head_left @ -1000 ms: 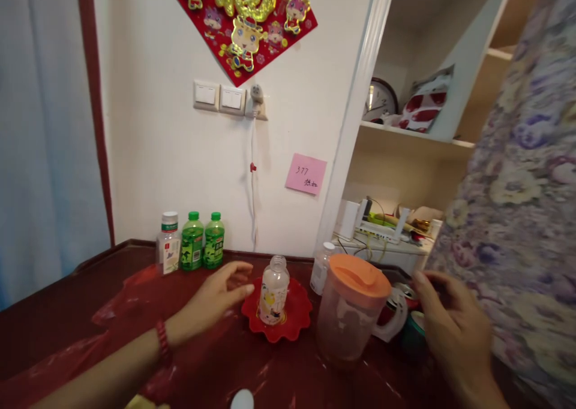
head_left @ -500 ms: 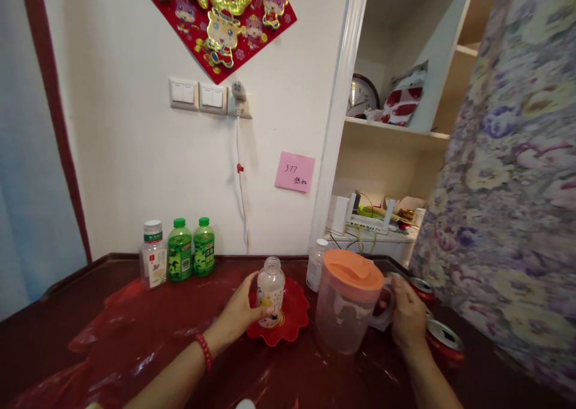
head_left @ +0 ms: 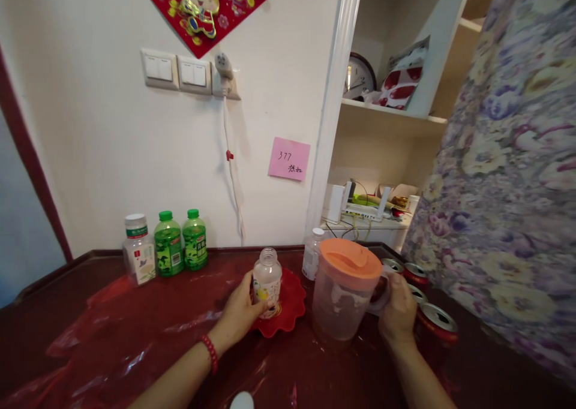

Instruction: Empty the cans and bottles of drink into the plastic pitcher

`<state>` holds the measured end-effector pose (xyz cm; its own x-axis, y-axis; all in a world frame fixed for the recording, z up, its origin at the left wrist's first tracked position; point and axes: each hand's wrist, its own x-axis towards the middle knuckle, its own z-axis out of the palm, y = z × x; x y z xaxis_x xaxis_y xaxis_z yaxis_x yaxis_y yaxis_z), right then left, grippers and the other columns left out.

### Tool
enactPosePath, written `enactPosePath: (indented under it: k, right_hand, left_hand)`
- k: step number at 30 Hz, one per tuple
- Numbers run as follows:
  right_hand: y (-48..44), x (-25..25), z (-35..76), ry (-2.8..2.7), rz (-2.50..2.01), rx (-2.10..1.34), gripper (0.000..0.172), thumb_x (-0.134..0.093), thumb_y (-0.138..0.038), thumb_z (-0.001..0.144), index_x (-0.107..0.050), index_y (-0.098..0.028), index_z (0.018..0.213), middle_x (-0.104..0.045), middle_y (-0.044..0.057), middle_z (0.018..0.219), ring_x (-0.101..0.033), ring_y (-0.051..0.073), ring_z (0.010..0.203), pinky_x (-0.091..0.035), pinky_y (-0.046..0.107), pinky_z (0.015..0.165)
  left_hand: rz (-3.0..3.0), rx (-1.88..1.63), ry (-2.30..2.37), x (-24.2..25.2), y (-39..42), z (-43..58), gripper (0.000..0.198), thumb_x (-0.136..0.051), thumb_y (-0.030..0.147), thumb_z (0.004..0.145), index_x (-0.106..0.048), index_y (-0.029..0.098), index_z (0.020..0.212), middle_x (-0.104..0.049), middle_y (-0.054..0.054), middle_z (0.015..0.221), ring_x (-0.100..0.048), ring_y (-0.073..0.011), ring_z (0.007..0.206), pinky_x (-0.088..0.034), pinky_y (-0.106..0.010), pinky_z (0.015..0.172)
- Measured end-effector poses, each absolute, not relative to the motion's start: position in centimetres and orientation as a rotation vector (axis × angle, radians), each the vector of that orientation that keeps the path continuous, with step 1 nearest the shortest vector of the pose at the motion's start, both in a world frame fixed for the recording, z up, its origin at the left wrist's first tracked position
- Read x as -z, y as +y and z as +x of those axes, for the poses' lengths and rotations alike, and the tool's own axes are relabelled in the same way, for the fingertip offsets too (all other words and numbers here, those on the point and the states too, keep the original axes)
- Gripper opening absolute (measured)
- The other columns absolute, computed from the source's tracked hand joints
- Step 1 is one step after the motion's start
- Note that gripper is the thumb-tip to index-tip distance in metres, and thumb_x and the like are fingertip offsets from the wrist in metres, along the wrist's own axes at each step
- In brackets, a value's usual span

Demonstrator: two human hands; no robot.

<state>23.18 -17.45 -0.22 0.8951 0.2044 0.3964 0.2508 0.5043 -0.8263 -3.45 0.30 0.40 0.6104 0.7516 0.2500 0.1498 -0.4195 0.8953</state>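
My left hand [head_left: 243,307] is wrapped round a clear bottle [head_left: 267,282] with a printed label and an uncapped mouth. The bottle is upright over a red scalloped plate [head_left: 292,304]; whether its base touches the plate I cannot tell. On the right, my right hand [head_left: 398,310] grips the handle of a translucent plastic pitcher [head_left: 339,307] with an orange lid [head_left: 350,259]. The pitcher stands roughly upright beside the plate, its contents hard to make out. A white cap [head_left: 242,400] lies at the near edge of the view.
Two green-capped bottles [head_left: 169,247] and a white-capped jar [head_left: 139,253] stand at the back left. Behind the pitcher is another white-capped bottle [head_left: 311,256]. Several opened drink cans [head_left: 437,325] stand right of my right hand, near a floral curtain [head_left: 504,187].
The camera view has shifted a little, with the wall decoration higher in the frame. The pitcher appears slightly more tilted to the left. Both hands keep their holds.
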Motion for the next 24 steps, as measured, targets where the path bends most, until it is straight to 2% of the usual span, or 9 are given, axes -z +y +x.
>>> enactPosePath:
  k: [4, 11, 18, 24]
  right_hand:
    - [-17.0, 0.7, 23.0, -0.441, -1.047, -0.002, 0.059, -0.071, -0.074, 0.078, -0.054, -0.017, 0.077, -0.050, -0.002, 0.060, -0.042, 0.012, 0.047, -0.033, 0.021, 0.042]
    - [-15.9, 2.3, 22.5, -0.273, -1.034, 0.021, 0.062, -0.065, -0.078, 0.078, -0.053, -0.017, 0.078, -0.050, -0.001, 0.060, -0.043, 0.013, 0.047, -0.032, 0.021, 0.039]
    - [-16.4, 1.6, 22.8, -0.288, -1.054, 0.149, 0.055, -0.074, -0.068, 0.075, -0.056, -0.017, 0.085, -0.054, -0.002, 0.069, -0.047, 0.015, 0.056, -0.040, 0.024, 0.049]
    - [-17.0, 0.3, 22.9, -0.351, -1.128, 0.308, 0.057, -0.072, -0.067, 0.075, -0.057, -0.016, 0.098, -0.059, 0.003, 0.086, -0.055, 0.020, 0.074, -0.045, 0.032, 0.068]
  left_hand:
    - [1.894, -0.821, 0.690, -0.6, 0.1, -3.3, 0.062, -0.071, 0.031, 0.069, -0.049, 0.016, 0.126, -0.067, -0.015, 0.129, -0.064, -0.0318, 0.119, -0.049, -0.044, 0.103]
    - [1.922, -0.816, 0.679, 0.0, 0.5, -3.3, 0.062, -0.070, 0.032, 0.074, -0.047, 0.016, 0.129, -0.063, -0.016, 0.134, -0.060, -0.0312, 0.123, -0.045, -0.045, 0.107]
    - [1.915, -0.832, 0.674, 1.2, 0.6, -3.4, 0.065, -0.071, 0.026, 0.074, -0.046, 0.018, 0.134, -0.061, -0.015, 0.139, -0.058, -0.0307, 0.127, -0.044, -0.043, 0.108]
    - [1.940, -0.840, 0.712, 1.3, 0.4, -3.6, 0.064, -0.073, 0.021, 0.074, -0.050, 0.020, 0.134, -0.062, -0.013, 0.137, -0.058, -0.0306, 0.126, -0.045, -0.042, 0.108]
